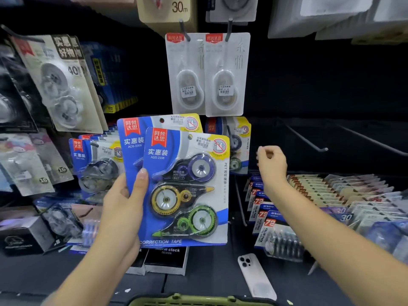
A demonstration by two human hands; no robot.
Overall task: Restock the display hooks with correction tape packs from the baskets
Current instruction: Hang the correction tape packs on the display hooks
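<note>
My left hand point(123, 202) grips two blue correction tape packs point(187, 186), one behind the other, each showing purple, yellow and green dispensers. My right hand point(271, 164) is raised to their right, holding nothing, fingers loosely curled, close to a hung blue pack point(238, 142) on a hook. More blue packs point(95, 164) hang to the left of the held ones. Two bare display hooks point(309, 140) jut out at the right. The green rim of a basket point(198, 300) shows at the bottom edge; its contents are out of view.
Two white single-dispenser packs point(207, 74) hang above. Grey packs point(61, 82) hang at the upper left. Value packs marked 72 point(271, 230) and rows of flat packs point(353, 195) fill the right shelf. A white phone point(256, 277) and an alarm clock box point(167, 259) lie on the shelf.
</note>
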